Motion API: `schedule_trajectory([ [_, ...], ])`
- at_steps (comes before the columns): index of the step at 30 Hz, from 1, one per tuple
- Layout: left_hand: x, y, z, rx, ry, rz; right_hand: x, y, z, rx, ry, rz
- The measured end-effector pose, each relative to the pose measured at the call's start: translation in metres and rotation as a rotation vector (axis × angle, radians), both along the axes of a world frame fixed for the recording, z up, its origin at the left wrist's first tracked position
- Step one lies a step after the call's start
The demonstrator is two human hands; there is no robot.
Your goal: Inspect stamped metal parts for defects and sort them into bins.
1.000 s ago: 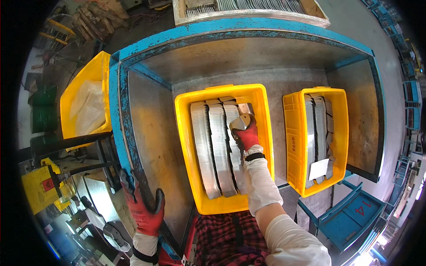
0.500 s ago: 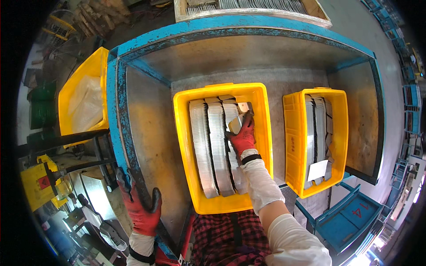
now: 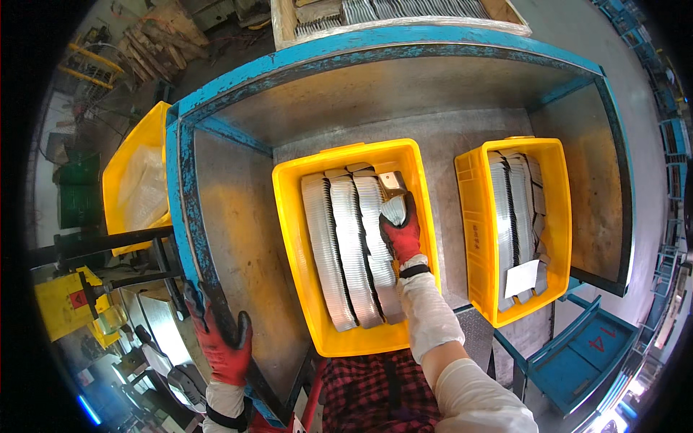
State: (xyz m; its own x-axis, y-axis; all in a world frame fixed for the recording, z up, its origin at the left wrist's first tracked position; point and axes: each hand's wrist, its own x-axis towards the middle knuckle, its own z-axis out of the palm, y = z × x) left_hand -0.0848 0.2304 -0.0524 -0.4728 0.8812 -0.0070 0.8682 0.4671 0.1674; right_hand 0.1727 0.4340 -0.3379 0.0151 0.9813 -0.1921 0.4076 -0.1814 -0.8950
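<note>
My right hand [image 3: 401, 229], in a red and grey glove, reaches into the middle yellow crate [image 3: 289, 238] and grips a small flat metal piece [image 3: 391, 184] at the far end of the right-hand row. The crate holds three rows of stacked thin metal plates [image 3: 346, 252] standing on edge. My left hand [image 3: 220, 339], gloved in red, grips the near-left edge of the blue steel table [image 3: 188, 187] and holds nothing else.
A second yellow crate [image 3: 469, 238] with metal plates and a white paper slip [image 3: 523, 278] stands to the right. A yellow bin [image 3: 126, 180] with plastic lining hangs off the table's left. A wooden box of metal parts [image 3: 390, 11] sits beyond. Blue bin [image 3: 585, 346] at lower right.
My right hand has stayed at the far end of the right-hand row, shifting slightly with the metal piece. My left hand keeps its hold on the table edge.
</note>
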Motion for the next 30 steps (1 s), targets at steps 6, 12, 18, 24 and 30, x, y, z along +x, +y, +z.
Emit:
schedule_trajectory([
  [6,0.000,0.000,0.002,-0.019,0.019,0.023,0.008,-0.033,0.031,-0.669,1.428,-0.400],
  [12,-0.001,0.003,-0.003,0.034,0.006,0.001,0.027,-0.032,0.012,-0.706,1.760,-0.359],
  [18,-0.001,0.001,0.005,0.060,-0.026,0.011,0.015,-0.020,0.031,-0.713,1.699,-0.295],
  [24,0.009,0.010,0.007,-0.121,0.272,0.006,-0.006,-0.055,0.119,-0.878,1.795,-0.072],
  [30,0.124,0.008,-0.026,0.290,-1.275,0.376,-0.016,-0.082,0.167,0.096,0.769,1.112],
])
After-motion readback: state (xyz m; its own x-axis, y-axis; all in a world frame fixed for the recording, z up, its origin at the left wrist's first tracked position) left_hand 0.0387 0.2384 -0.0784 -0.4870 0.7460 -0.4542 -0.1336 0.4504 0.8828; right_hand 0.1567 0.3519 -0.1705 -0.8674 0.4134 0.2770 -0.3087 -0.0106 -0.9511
